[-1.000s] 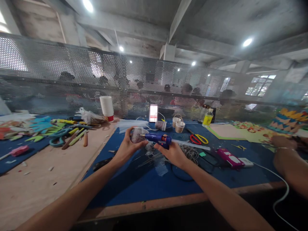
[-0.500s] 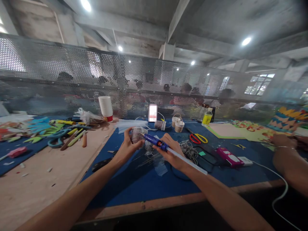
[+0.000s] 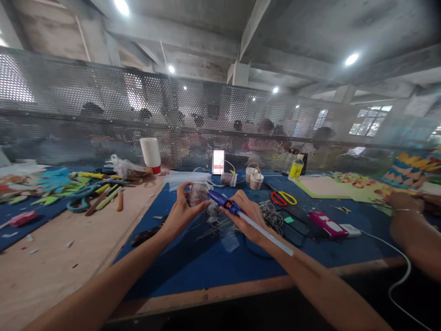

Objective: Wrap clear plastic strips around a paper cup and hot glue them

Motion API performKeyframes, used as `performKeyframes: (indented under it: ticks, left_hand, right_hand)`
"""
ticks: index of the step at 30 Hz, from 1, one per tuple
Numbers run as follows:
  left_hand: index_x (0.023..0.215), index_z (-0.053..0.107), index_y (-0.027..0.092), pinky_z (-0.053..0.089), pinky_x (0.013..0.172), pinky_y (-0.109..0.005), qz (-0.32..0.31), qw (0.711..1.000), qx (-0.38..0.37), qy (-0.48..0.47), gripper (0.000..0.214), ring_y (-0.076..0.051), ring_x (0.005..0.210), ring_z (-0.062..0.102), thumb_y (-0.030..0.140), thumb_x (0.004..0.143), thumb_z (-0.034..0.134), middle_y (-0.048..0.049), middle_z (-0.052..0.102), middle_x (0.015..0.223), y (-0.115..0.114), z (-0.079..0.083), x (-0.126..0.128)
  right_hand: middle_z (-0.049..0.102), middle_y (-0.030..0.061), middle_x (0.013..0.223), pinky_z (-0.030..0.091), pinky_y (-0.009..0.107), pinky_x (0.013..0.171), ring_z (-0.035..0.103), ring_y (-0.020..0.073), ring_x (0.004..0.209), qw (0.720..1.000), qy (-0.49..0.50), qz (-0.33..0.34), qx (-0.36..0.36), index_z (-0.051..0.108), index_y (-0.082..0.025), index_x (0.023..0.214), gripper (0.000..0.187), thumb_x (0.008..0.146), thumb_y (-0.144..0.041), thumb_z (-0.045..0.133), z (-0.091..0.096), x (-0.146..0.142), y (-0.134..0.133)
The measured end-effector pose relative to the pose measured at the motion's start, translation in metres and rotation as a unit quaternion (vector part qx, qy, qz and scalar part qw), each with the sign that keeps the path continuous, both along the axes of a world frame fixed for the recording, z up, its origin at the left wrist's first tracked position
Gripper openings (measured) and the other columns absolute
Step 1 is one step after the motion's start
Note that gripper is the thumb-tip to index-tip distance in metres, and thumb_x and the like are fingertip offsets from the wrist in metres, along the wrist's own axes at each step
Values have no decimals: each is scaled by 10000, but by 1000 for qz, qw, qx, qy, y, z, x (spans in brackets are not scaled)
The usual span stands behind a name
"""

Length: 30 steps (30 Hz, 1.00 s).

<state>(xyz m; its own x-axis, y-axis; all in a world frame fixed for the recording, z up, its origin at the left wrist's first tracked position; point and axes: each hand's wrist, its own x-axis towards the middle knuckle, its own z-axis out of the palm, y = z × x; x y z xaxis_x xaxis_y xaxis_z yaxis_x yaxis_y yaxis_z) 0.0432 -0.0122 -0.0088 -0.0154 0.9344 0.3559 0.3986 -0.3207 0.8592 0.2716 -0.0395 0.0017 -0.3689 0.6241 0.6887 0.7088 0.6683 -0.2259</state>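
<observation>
My left hand [image 3: 179,212] is closed round a small clear, glittery round piece [image 3: 197,193] held above the blue mat [image 3: 213,266]. My right hand [image 3: 248,219] grips a blue hot glue gun [image 3: 223,202] whose nozzle touches that piece. A long pale glue stick [image 3: 267,235] juts from the back of the gun, down along my right forearm. Clear plastic scraps and a tangle of twine [image 3: 270,216] lie on the mat under my hands.
Red and yellow scissors [image 3: 284,198], a pink device [image 3: 327,225] with a white cable, small cups [image 3: 255,178], a yellow bottle [image 3: 296,169] and a stack of paper cups [image 3: 150,154] lie around. Foam cut-outs and tools [image 3: 86,191] fill the left. Another person's arm [image 3: 409,230] works at right. A perforated screen [image 3: 103,110] backs the table.
My right hand has turned the glue gun, so the glue stick swung from pointing right to pointing down along my forearm. The nozzle stays at the piece in my left hand.
</observation>
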Motion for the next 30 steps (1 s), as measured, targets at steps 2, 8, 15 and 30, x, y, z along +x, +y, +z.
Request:
performKeyframes:
  ticks: [2,8,15,30]
  left_hand:
    - [1407,293,277,543,889,-473,-1,1000,-1,-5,869,-256,904,698,559,725,750,-69,602,1114,1,0,0]
    - [1408,293,278,549,874,-489,2,1000,0,-13,889,-268,889,707,561,709,763,-73,615,1103,4,-2,0]
    - [1412,305,278,559,860,-469,11,1000,-5,-3,884,-255,864,709,560,710,761,-69,619,1100,2,0,0]
    - [1412,310,277,558,873,-471,8,1000,-3,-19,897,-253,883,705,554,694,770,-74,619,1113,3,-2,0]
  right_hand:
    - [527,21,927,359,228,586,531,124,704,1000,5,-3,3,547,-200,928,236,998,-425,543,-1,0,1]
    - [516,19,925,369,231,599,528,126,708,1000,15,-7,18,538,-198,922,243,997,-429,543,-3,1,3]
    - [512,18,918,380,234,602,536,131,711,1000,9,-19,10,522,-205,906,244,1001,-430,534,-2,1,2]
    - [500,8,899,377,233,592,533,122,689,1000,10,-26,6,492,-211,855,249,1004,-407,530,0,0,1]
